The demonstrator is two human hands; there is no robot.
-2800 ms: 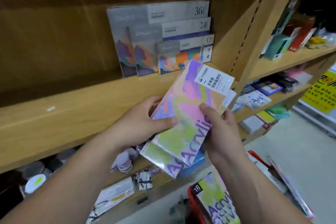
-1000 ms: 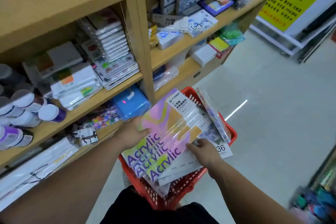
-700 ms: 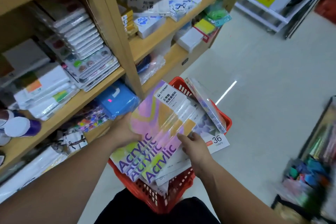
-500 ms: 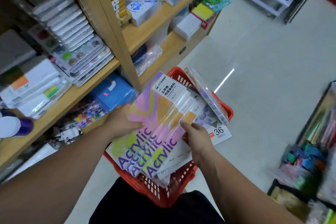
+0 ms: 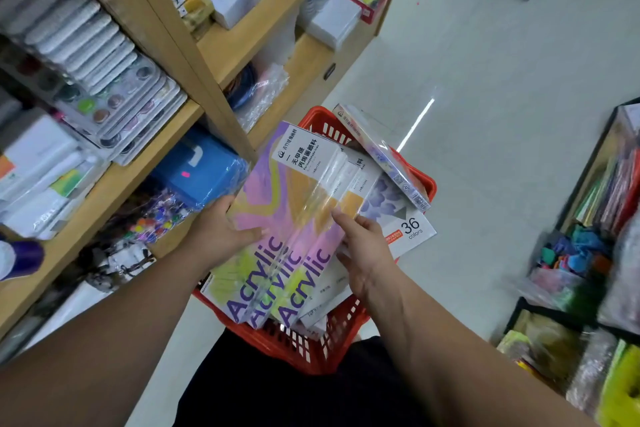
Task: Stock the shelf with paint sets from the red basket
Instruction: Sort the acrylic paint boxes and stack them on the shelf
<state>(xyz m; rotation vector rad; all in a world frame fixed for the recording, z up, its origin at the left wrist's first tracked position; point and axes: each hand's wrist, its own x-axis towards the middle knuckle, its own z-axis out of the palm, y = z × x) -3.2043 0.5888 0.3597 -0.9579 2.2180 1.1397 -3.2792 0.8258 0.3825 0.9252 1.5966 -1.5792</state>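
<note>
Three pastel "Acrylic" paint sets (image 5: 291, 218) are fanned out above the red basket (image 5: 311, 350), which stands on the floor beside the wooden shelf (image 5: 104, 198). My left hand (image 5: 221, 232) grips the stack's left edge, thumb on top. At the right edge my right hand (image 5: 363, 253) pinches the stack, its thumb on the top pack. Beneath them in the basket lies a white "36 colors" set (image 5: 412, 229). Another boxed set (image 5: 381, 156) leans across the basket's far rim.
The shelves at left hold watercolour palettes (image 5: 104, 80), a blue wrapped box (image 5: 197, 170) and white boxes (image 5: 332, 21). A dark rack of coloured goods (image 5: 588, 253) stands to the right. Pale floor (image 5: 485, 114) stretches between them.
The stack and both hands came down from the upper shelf to just above the basket. Over the last second the view tilted further down and the hands kept their hold.
</note>
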